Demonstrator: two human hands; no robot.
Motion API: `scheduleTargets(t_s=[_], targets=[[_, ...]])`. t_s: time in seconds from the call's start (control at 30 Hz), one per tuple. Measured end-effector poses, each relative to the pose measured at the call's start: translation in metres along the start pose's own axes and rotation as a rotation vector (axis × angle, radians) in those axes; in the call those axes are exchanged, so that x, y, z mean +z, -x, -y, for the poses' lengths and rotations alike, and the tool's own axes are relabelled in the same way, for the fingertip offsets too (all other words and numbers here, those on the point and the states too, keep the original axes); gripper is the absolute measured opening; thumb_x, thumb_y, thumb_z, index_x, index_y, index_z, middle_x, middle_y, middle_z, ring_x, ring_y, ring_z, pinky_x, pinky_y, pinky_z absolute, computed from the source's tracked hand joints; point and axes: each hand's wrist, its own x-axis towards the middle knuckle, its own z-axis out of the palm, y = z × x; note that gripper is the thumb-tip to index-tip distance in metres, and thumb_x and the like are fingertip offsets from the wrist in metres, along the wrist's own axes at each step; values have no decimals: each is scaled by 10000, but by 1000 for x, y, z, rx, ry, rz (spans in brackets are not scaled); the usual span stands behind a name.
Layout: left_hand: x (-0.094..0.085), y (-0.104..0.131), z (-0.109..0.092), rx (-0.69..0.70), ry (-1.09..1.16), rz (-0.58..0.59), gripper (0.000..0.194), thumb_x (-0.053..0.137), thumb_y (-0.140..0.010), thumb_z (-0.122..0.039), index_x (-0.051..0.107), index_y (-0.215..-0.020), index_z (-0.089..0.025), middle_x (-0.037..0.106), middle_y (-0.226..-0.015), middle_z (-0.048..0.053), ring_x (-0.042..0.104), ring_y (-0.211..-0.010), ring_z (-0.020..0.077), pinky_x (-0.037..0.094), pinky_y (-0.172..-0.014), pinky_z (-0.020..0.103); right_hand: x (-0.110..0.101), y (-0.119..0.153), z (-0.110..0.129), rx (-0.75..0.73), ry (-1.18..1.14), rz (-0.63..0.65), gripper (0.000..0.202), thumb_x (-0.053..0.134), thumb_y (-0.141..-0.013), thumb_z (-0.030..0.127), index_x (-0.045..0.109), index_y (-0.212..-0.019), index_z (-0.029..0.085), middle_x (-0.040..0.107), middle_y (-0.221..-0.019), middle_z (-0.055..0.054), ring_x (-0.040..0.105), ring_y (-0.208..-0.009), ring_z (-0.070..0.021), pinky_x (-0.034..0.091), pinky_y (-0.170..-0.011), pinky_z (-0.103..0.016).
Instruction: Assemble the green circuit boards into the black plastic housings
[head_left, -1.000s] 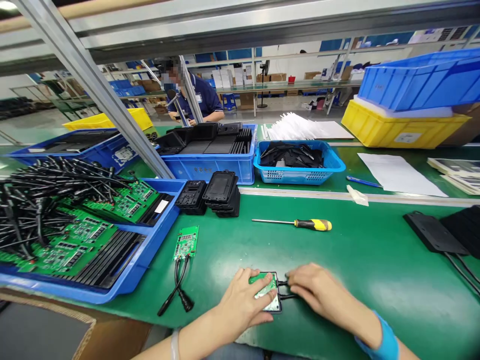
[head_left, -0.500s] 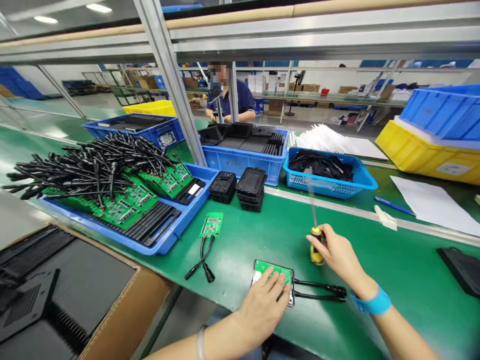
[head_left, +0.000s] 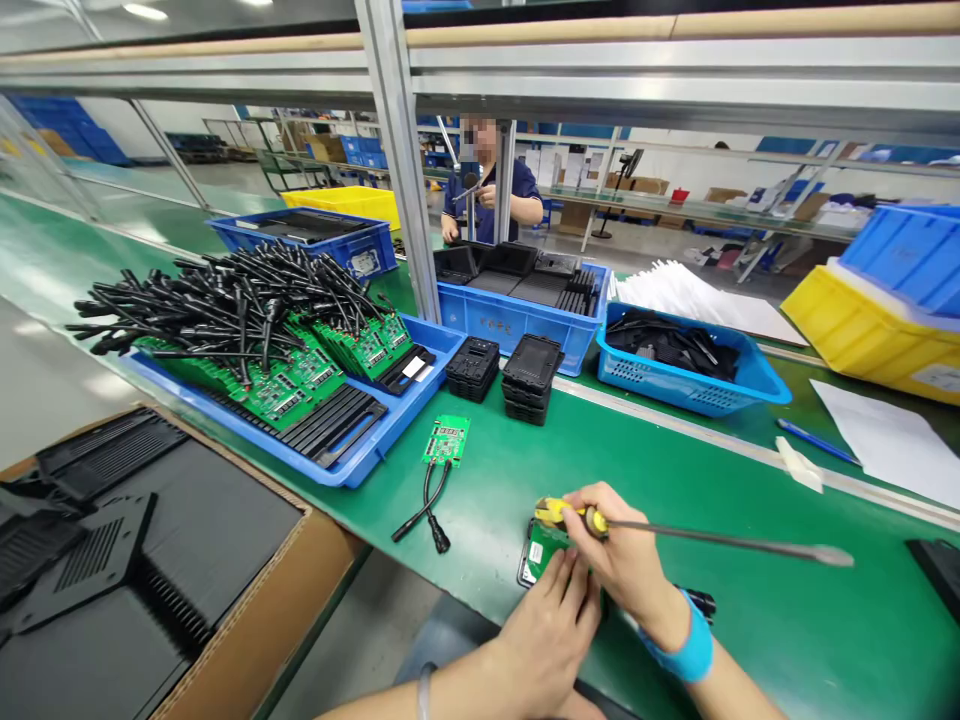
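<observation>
My right hand (head_left: 619, 545) is closed round a screwdriver (head_left: 720, 538), its yellow and black handle towards the left and its long shaft pointing right. The handle is over the top edge of a black case holding a green circuit board (head_left: 541, 556). My left hand (head_left: 551, 620) lies with its fingers on that board, partly under my right hand, and covers much of it. Black cable ends (head_left: 701, 603) stick out beyond my right wrist. Another circuit board (head_left: 448, 440) with two black cables lies to the left on the green table (head_left: 480, 510).
A blue tray (head_left: 352, 470) of boards and cables is at left, near a cardboard box (head_left: 255, 620). Stacked black cases (head_left: 531, 375) stand before a blue bin (head_left: 517, 320). A blue basket (head_left: 690, 395) is farther right. A person (head_left: 525, 190) is behind.
My right hand has moved left to the board, and the screwdriver has turned from upright to nearly level, shaft to the right. The camera view has shifted, moving the surroundings rightward.
</observation>
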Motion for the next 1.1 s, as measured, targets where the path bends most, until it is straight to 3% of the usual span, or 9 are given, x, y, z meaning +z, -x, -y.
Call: scheduleTargets(t_s=[0.13, 0.3, 0.43, 0.5, 0.57, 0.67, 0.77, 0.87, 1.1], targets=[[7, 0, 0, -18, 28, -30, 1095, 361, -748, -851, 311, -1430, 4, 454, -1411, 254, 412, -1310, 403, 240, -1113, 480, 11, -3, 13, -47, 5, 113, 222, 440, -973, 325, 526, -800, 217, 585, -699, 4, 543, -563, -125, 436, -527, -229], [25, 4, -9, 7, 54, 23, 842, 501, -849, -665, 379, -1415, -54, 584, -1304, 187, 434, -1272, 362, 326, -1060, 450, 13, 9, 30, -142, -126, 149, 151, 443, -957, 247, 498, -820, 216, 573, -700, 8, 530, -588, -119, 412, -557, -230], [23, 3, -12, 10, 36, 10, 1011, 496, -757, -785, 368, -1422, -34, 531, -1367, 216, 399, -1297, 377, 347, -1050, 449, 9, 17, 33, -132, -119, 245, 161, 447, -950, 241, 512, -805, 218, 562, -670, 17, 520, -557, -119, 412, -532, -228], [12, 0, -4, 18, 57, -30, 1118, 483, -708, -833, 330, -1424, 12, 507, -1370, 263, 427, -1286, 373, 311, -1085, 446, -3, 18, 32, -62, -159, 156, 120, 473, -941, 236, 530, -836, 221, 586, -695, 13, 557, -575, -119, 448, -548, -220], [-4, -4, 12, 57, 165, -61, 1147, 479, -689, -848, 300, -1428, 12, 526, -1341, 278, 473, -1260, 364, 239, -1129, 476, -20, 23, 30, -31, -166, -56, 77, 494, -933, 226, 543, -873, 229, 611, -727, 0, 593, -604, -130, 477, -561, -227], [-25, -13, 48, 79, 461, -29, 1095, 545, -644, -840, 289, -1436, -129, 620, -1258, 192, 569, -1167, 340, 52, -1133, 628, -38, 38, 28, -2, -159, -288, 43, 510, -929, 219, 546, -944, 238, 633, -767, -30, 631, -659, -167, 515, -585, -271], [-32, -22, 79, 75, 688, 87, 1075, 703, -602, -737, 274, -1433, -208, 687, -1167, 114, 575, -1173, 320, -64, -1087, 692, -31, 52, 25, -101, -133, -172, 53, 488, -938, 227, 540, -946, 235, 639, -728, -29, 630, -620, -170, 513, -549, -273], [-27, -26, 92, 107, 755, 172, 1066, 777, -608, -634, 266, -1447, -221, 668, -1210, 116, 523, -1238, 308, -2, -1117, 657, -18, 56, 20, -132, -48, -18, 107, 460, -947, 226, 520, -858, 228, 609, -659, -2, 583, -532, -139, 475, -496, -238], [-23, -23, 87, 120, 734, 171, 940, 761, -655, -612, 342, -1412, -246, 641, -1231, 72, 544, -1184, 255, 147, -1154, 558, -30, 67, 15, -87, -30, -128, 85, 471, -924, 170, 496, -871, 231, 597, -662, 8, 578, -542, -131, 450, -511, -227]])
